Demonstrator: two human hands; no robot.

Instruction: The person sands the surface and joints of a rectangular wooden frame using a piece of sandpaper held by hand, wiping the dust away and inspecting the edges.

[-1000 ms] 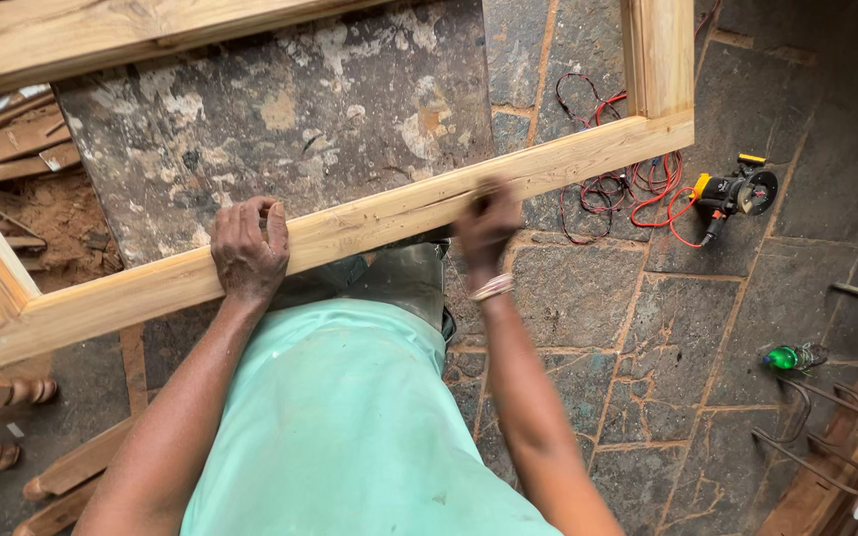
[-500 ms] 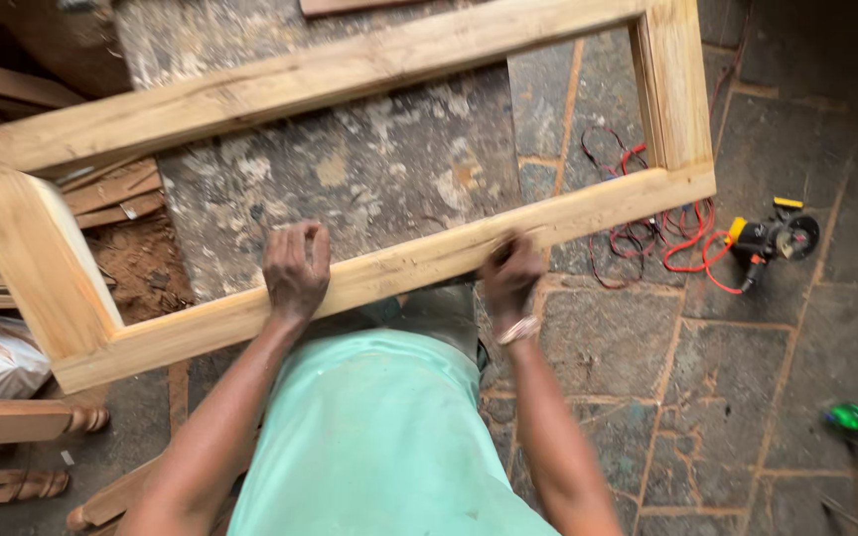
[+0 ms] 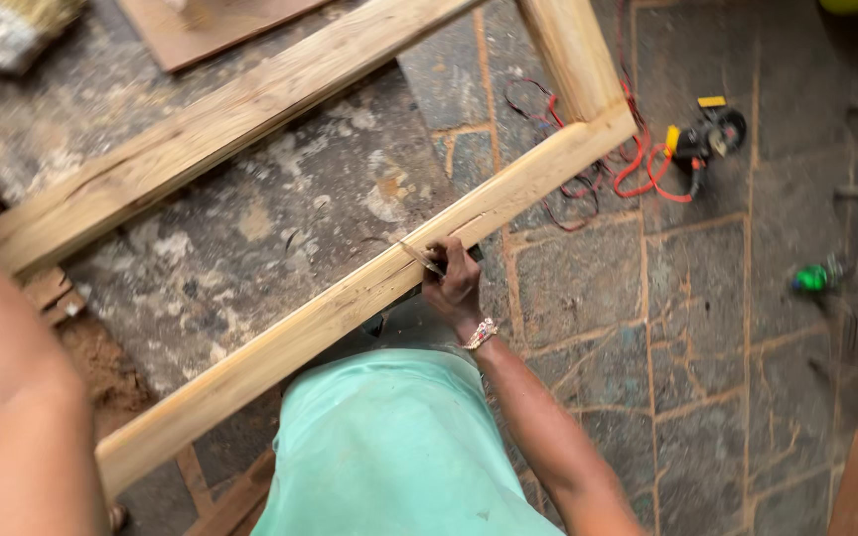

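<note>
- Now our right hand [image 3: 457, 285] rests on the near rail of the pale rectangular wooden frame [image 3: 350, 298], fingers pinched together on a thin pencil-like stick [image 3: 419, 258] whose tip lies on the rail's top face.
- Half a second ago our left hand pressed on that same rail beside the right; it has since come off, and only a blurred forearm [image 3: 12, 397] fills the left edge of the view. We judge the steadying has given way to marking with one hand.
- The frame lies tilted across the grey stone-paved floor [image 3: 707, 347], its near rail running from lower left to the corner at upper right.
- Our left hand is cut off, so we cannot tell its grip.
- A yellow-and-black power tool [image 3: 707, 134] with a red cable [image 3: 638, 169] sits beyond the frame's right corner.
- Whether the stick is a pencil or a blade is hard to make out.
- Our mint-green shirt [image 3: 389, 447] hides the floor beneath us.
</note>
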